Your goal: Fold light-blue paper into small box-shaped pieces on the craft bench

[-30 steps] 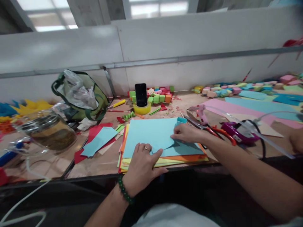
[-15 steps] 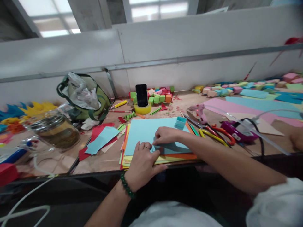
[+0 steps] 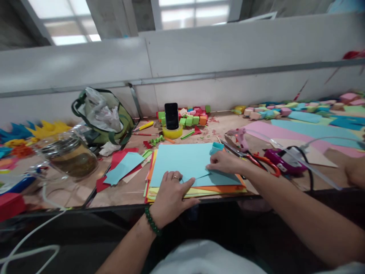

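My left hand [image 3: 173,192], with a ring and a green bead bracelet, lies flat with fingers spread on the near part of a light blue paper sheet [image 3: 176,156]. A smaller blue paper piece [image 3: 196,179] lies along the sheet's near side, between my two hands. My right hand [image 3: 224,161] is curled closed, its knuckles and fingertips down on the sheet near that piece's right end. Whether anything is inside the fingers is hidden. Just beyond it stands a small open blue paper box [image 3: 216,147]. Under the sheet is a stack of coloured paper [image 3: 171,195].
Right of the stack lie scissors [image 3: 266,163], a pink glue gun [image 3: 242,140] and a purple device [image 3: 285,161] with cables. Behind are a phone [image 3: 171,116], yellow tape roll [image 3: 172,132] and paper cubes [image 3: 188,120]. A jar [image 3: 71,158] and bag [image 3: 122,125] stand left.
My right hand has slid right across the blue sheet, away from my left hand, and now sits in front of the small blue box. My left hand stays nearly in place.
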A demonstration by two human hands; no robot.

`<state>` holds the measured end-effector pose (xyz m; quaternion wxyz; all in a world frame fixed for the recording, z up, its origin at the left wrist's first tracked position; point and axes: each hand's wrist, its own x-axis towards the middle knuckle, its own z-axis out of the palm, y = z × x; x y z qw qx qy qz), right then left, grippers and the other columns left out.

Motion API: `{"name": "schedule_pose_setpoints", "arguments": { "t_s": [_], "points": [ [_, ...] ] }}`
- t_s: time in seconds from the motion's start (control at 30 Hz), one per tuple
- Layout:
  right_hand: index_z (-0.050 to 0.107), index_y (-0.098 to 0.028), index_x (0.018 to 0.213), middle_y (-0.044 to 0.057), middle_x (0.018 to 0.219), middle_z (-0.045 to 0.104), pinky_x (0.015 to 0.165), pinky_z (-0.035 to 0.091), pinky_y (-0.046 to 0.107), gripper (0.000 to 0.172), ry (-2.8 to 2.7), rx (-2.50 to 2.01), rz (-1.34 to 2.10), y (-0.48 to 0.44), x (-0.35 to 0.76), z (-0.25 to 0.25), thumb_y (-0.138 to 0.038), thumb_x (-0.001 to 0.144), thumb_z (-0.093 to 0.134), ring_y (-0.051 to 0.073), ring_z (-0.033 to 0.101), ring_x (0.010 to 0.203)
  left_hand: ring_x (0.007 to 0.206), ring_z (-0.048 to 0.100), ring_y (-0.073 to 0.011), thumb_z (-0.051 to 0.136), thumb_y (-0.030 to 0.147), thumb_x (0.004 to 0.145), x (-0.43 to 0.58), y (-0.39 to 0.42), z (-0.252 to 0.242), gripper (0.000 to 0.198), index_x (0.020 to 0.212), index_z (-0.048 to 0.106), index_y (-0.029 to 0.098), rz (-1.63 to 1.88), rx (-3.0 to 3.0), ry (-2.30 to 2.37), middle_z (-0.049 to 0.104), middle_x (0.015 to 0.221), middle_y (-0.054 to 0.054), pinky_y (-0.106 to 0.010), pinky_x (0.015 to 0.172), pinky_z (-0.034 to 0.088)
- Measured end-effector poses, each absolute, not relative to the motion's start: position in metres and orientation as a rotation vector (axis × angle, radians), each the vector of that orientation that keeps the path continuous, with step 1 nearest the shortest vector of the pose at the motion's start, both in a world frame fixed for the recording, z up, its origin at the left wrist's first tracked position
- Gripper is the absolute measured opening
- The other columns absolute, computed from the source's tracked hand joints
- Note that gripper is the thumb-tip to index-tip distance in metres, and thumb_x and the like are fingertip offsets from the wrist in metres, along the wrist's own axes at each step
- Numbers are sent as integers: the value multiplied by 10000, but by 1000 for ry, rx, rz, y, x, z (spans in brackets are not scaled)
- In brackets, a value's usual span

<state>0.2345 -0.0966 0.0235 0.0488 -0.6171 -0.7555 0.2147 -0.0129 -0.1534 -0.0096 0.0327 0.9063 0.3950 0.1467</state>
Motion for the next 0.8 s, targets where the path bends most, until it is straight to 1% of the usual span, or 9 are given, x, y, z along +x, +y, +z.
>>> {"name": "schedule_pose_setpoints", "arguments": {
  "t_s": [0.07,0.1,0.2,0.33,0.53,0.6,0.7,0.73,0.8],
  "points": [
    [577,-158,616,-15,553,502,503,267,247,437,-2249,-1886,594,-106,226,26,-545,797,485,115,435,553,1010,432,-275,516,628,810,-14,-153,-12,570,1286,549,316,481,2766,1204,505,1031,-97,-449,917,369],
    [583,-161,623,-14,558,517,501,268,247,441,-2218,-1889,575,-110,222,26,-572,772,520,115,436,550,1015,427,-275,526,624,807,-14,-153,-14,575,1293,543,318,495,2752,1200,502,1038,-96,-446,919,371],
    [593,-168,631,-7,577,553,504,282,246,360,-2262,-1907,652,-117,214,22,-519,703,625,119,451,556,1028,418,-278,545,619,798,-15,-152,-16,584,1305,529,330,517,2726,1202,496,1053,-94,-448,923,374],
    [571,-172,614,-18,568,531,519,297,240,294,-2281,-1907,750,-117,226,16,-437,742,584,121,459,568,1025,417,-285,507,632,813,-15,-153,-14,578,1298,540,321,484,2742,1199,508,1044,-104,-459,916,377],
    [561,-173,572,-13,536,523,515,294,248,277,-2255,-1972,721,-122,249,26,-381,756,562,128,472,545,1032,421,-289,470,631,831,-16,-153,-13,574,1304,537,313,477,2766,1194,519,1065,-117,-464,918,378],
    [582,-173,634,1,580,555,534,306,248,302,-2215,-1973,633,-124,243,31,-424,794,529,139,495,578,1033,426,-288,477,629,828,-15,-153,-13,574,1303,537,311,474,2765,1186,522,1067,-117,-461,916,383],
    [624,-199,854,20,692,622,563,313,246,349,-2127,-1951,447,-125,223,31,-514,844,473,162,547,653,1035,436,-291,497,611,829,-14,-154,-12,575,1310,530,298,456,2755,1196,533,1066,-120,-467,917,387],
    [623,-219,931,20,720,640,567,307,245,317,-2143,-1961,440,-124,216,29,-496,838,500,170,563,679,1040,440,-292,504,603,829,-14,-155,-11,577,1317,522,296,448,2745,1204,538,1071,-121,-473,921,385],
    [617,-249,958,21,758,664,561,290,247,259,-2182,-2036,428,-124,208,22,-452,807,561,185,579,699,1060,446,-294,540,587,819,-15,-156,-10,579,1324,513,304,431,2715,1210,544,1106,-119,-481,935,379]
  ]
}}
